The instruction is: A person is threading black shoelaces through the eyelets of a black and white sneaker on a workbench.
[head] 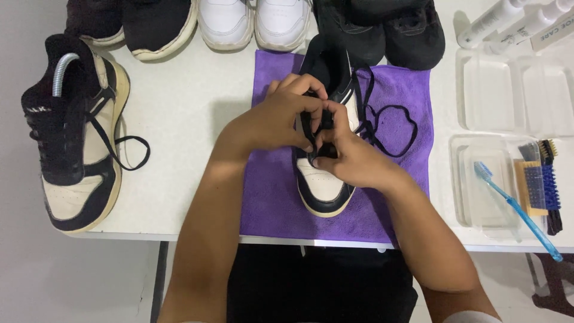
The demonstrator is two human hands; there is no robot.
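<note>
A black and cream sneaker [324,190] lies on a purple cloth [269,191] in the middle of the white table, toe toward me. My left hand [281,116] and my right hand [353,158] meet over its lacing area. Both pinch the black shoelace [391,128], whose loose end loops out to the right over the cloth. My hands hide the eyelets and most of the tongue.
The matching sneaker [75,143] with a grey shoe tree lies at left. Black, white and black pairs [251,24] line the far edge. At right stand clear plastic trays [514,96], a blue toothbrush [517,209], brushes [541,182] and white spray bottles [502,21].
</note>
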